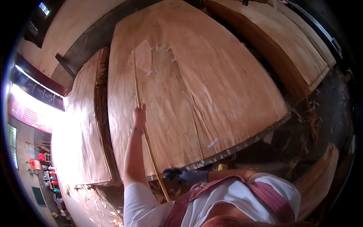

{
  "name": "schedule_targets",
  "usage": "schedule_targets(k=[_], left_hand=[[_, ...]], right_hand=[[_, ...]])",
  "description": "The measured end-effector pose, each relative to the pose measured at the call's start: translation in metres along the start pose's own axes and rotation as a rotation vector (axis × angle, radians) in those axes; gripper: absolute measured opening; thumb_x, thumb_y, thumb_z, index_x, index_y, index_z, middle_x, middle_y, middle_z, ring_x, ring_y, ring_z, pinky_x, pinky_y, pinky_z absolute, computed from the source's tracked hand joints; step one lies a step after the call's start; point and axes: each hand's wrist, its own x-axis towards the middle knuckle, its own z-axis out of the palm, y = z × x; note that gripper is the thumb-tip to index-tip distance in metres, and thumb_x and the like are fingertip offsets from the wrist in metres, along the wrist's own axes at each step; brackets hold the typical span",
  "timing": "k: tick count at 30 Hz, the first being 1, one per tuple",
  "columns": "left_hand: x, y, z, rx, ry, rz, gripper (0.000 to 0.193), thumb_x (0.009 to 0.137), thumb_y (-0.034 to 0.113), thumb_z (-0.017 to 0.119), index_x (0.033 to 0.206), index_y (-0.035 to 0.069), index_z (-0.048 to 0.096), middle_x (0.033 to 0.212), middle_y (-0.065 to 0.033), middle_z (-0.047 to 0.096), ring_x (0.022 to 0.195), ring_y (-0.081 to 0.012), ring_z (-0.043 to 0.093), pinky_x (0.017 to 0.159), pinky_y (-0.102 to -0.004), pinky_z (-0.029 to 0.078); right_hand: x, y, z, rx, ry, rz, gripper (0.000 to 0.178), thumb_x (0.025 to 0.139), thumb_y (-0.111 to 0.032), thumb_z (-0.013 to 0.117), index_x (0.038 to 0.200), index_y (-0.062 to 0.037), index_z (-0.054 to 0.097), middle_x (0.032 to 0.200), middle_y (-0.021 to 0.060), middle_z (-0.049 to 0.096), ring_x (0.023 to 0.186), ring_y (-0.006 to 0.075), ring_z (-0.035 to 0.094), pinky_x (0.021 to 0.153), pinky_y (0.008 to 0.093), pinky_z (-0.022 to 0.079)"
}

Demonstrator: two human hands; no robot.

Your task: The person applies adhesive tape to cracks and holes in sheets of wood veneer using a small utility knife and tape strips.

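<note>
left hand point(140, 116) curled round the stick point(150, 149), which i see running lengthwise over the left half of the wood sheet point(227, 94) and past its near edge. gloved right hand point(181, 175) farther from the stick, by that edge; its grip i can't tell.

the gloved right hand point(186, 176) is blurred, its grip unclear. the shelf items point(53, 178) are too small to tell.
</note>
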Motion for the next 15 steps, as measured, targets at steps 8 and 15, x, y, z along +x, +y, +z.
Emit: schedule_targets(k=[8, 15], left_hand=[[0.056, 0.041, 0.020, -0.300, -0.127, -0.062, 0.045, 0.086, 0.046, 0.070, 0.094, 0.003, 0.059, 0.065, -0.0029, 0.060, 0.049, -0.0118, 0.057, 0.044, -0.0274, 0.046], [-0.090, -0.070, -0.083, -0.803, -0.585, -0.324, 0.069, 0.095, 0.057, 0.048, 0.148, 0.018, 0.028, 0.119, -0.0072, 0.059, 0.105, -0.0243, 0.061, 0.086, -0.0453, 0.054]], right_hand=[[0.029, 0.033, 0.030, 0.312, -0.034, -0.095, 0.027, 0.100, -0.017, 0.050, 0.126, -0.0094, 0.053, 0.104, 0.0032, 0.063, 0.090, 0.0108, 0.059, 0.071, 0.0235, 0.049], [0.081, -0.057, 0.018, -0.393, 0.157, 0.093, 0.017, 0.100, -0.027, 0.051, 0.107, -0.0118, 0.055, 0.079, 0.0017, 0.061, 0.061, 0.0098, 0.055, 0.048, 0.0270, 0.044]])
